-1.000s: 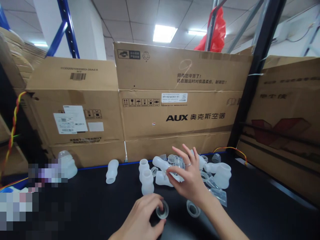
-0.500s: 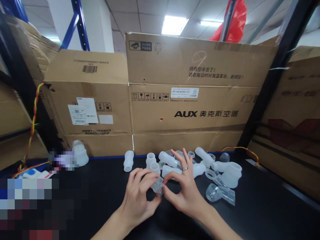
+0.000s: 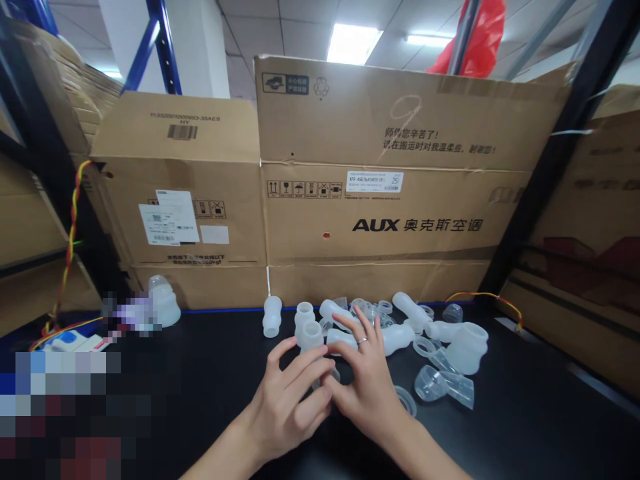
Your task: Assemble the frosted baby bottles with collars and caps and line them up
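Pinching a small clear part (image 3: 336, 375) between fingertips near a white bottle (image 3: 313, 335), left hand (image 3: 290, 397) and right hand (image 3: 367, 383) now cover it more than moments ago, keeping the work two-handed

You face brown cardboard (image 3: 305, 250), printed with "AUX" and Chinese characters, standing upright along the back of your black worktop (image 3: 200, 400). A dark rack post (image 3: 540, 193) slants up on your right, with more cardboard beyond it. Above, you see a blue perforated post (image 3: 164, 60), a pale pillar (image 3: 203, 50), a tiled ceiling (image 3: 300, 23), and a bright square light (image 3: 355, 43) near a slimmer one (image 3: 427, 41).
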Tool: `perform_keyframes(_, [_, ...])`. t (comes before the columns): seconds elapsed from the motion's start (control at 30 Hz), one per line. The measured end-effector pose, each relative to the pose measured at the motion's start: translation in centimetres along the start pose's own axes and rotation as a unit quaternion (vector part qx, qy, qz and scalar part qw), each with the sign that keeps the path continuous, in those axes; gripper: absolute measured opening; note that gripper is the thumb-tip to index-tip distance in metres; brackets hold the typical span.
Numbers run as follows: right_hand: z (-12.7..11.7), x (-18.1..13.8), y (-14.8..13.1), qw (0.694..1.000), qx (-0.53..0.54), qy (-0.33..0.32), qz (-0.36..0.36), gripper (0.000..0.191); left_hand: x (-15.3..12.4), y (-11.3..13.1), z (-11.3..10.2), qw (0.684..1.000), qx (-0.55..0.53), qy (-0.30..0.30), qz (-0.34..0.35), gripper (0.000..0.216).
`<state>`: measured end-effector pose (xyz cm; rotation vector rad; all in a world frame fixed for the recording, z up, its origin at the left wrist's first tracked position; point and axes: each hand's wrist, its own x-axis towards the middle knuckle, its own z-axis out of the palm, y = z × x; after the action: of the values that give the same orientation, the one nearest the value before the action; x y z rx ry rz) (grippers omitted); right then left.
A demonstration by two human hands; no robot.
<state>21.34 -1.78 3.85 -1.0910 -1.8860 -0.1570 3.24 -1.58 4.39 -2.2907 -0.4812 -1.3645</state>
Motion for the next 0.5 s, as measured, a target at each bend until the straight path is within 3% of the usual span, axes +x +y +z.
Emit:
perform_keyframes(0.13, [-0.58, 0.29, 0.13, 1.0, 0.007, -0.003, -0.027, 0.007, 0.13, -0.25, -0.16, 0.998, -0.044, -0.01, -0.036, 0.031])
perform_keyframes(0.27, [-0.97, 0.78, 0.44, 0.997, 0.002, 0.064, -0.045, 0.009, 0.09, -0.49, -0.65, 0.982, -0.126, -0.029, -0.14, 0.059])
perform_keyframes(0.37, [-0.98, 0.87, 0.59, 0.995, -0.012, 0.085, -0.059, 0.011, 0.13, -0.27, -0.64, 0.954, -0.175, -0.055, -0.237, 0.045])
perform_keyframes(0.5, [-0.62, 0.69, 0.63, 0.994, -0.018, 0.09, -0.055, 0.012, 0.32, 0.3, -0.09, 0.933, -0.217, -0.028, -0.284, 0.023])
